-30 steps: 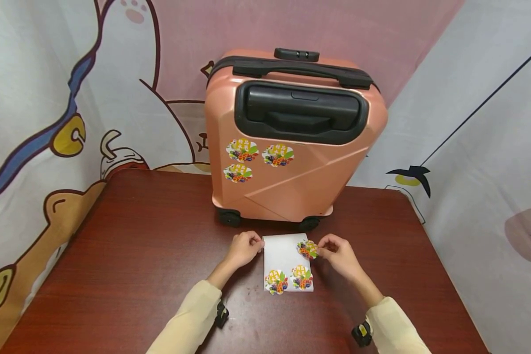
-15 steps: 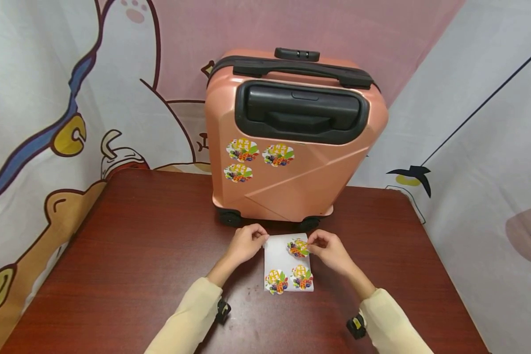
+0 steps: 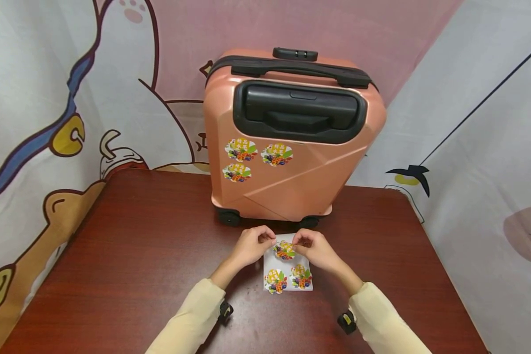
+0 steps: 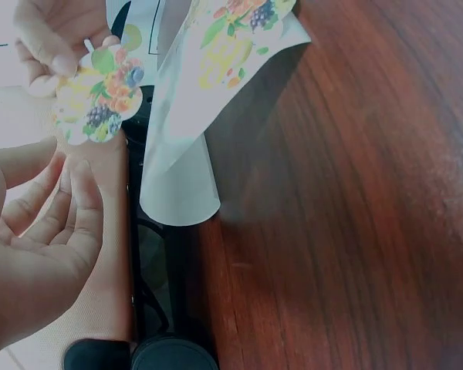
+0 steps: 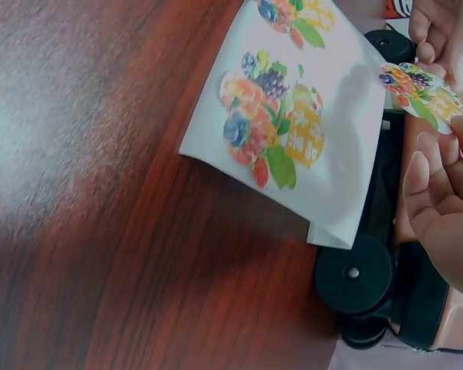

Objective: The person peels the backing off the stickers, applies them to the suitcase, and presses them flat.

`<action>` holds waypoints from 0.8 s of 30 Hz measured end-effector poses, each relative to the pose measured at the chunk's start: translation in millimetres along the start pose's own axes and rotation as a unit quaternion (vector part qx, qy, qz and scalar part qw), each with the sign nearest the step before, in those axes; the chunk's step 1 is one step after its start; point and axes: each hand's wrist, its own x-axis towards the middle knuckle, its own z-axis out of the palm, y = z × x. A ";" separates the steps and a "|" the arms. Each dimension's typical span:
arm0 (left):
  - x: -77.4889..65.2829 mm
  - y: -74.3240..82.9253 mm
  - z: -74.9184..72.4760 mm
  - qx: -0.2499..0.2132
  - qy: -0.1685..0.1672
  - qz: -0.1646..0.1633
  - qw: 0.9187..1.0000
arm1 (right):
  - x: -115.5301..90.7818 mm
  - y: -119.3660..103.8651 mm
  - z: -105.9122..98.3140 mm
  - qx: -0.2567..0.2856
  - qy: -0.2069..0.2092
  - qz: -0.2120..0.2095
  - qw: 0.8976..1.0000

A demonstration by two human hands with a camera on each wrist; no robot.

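Probably handling peeled sticker (image 3: 283, 251), pinched in right grip (image 3: 316, 250), with left grip (image 3: 250, 246) loose beside. Next, calls for keeping it flat

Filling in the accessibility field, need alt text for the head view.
A person's right hand pinches a fruit sticker near the far end of a white sheet on a brown table, with the left hand close by. Two more stickers lie at the sheet's near end. Behind stands a peach suitcase bearing three similar stickers.
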 end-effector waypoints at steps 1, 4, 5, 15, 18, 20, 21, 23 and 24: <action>0.0 -0.1 0.3 -0.001 -0.001 0.002 1.000 | 0.3 -5.0 0.4 0.000 -0.003 -0.001 1.000; 0.1 -0.9 1.2 0.001 -0.001 0.008 1.000 | 1.7 -11.9 1.8 0.001 -0.012 0.007 1.000; 0.0 -1.4 1.5 0.001 -0.001 0.010 1.000 | 2.1 -13.3 2.2 0.004 -0.014 0.009 1.000; -1.0 -3.6 -0.9 0.004 -0.006 0.016 1.000 | 5.2 -11.5 5.7 0.018 -0.014 0.008 1.000; -1.0 -2.6 -2.6 -0.001 -0.008 0.017 1.000 | 5.7 -10.0 6.3 0.017 -0.001 -0.005 1.000; -0.8 -1.5 -3.5 -0.005 -0.005 0.016 1.000 | 6.0 -10.8 5.9 0.014 0.010 -0.006 1.000; -0.8 -1.2 -4.1 -0.006 -0.003 0.015 1.000 | 6.1 -11.5 5.5 0.011 0.016 -0.005 1.000; -0.7 -0.3 -5.6 -0.009 0.000 0.015 1.000 | 6.2 -12.5 4.5 0.007 0.026 0.004 1.000; -0.6 0.1 -6.6 -0.012 0.003 0.014 1.000 | 6.1 -13.4 3.9 0.004 0.029 0.010 1.000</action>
